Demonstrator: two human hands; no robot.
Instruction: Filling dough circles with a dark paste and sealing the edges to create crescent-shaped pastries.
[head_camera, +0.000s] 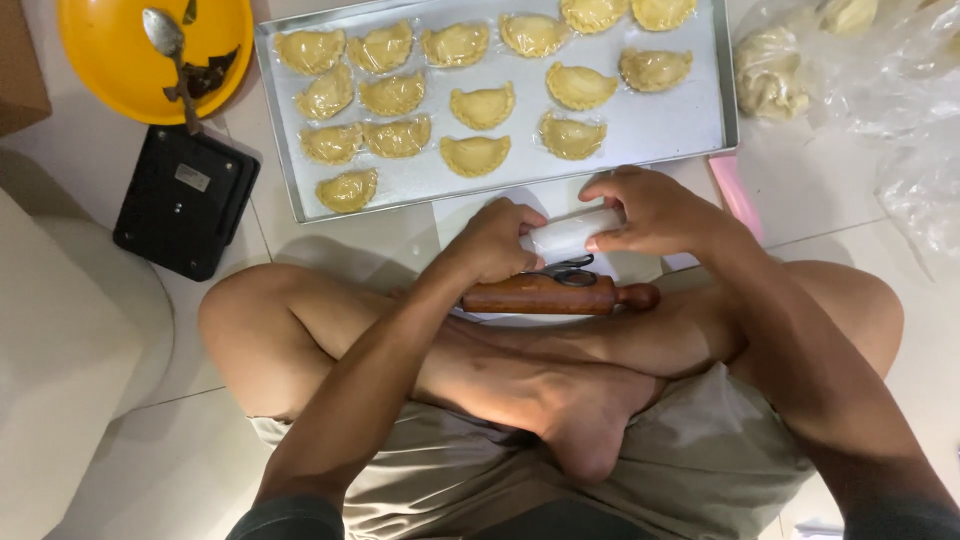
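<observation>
Dough (570, 233), a pale flat piece, lies on the floor (330, 245) just in front of the crossed legs, pinched at its ends by the left hand (497, 243) and the right hand (650, 210), both with fingers curled onto it. Just behind it, touching the shins, lie a wooden rolling pin (555, 296) and dark scissors (570, 270) on top of it. Beyond sits a metal tray (660, 125) of filled half-moon pastries (475, 154), with a yellow bowl (110, 50) holding a spoon (165, 38), a black scale (185, 200) and plastic bags (880, 90) around.
</observation>
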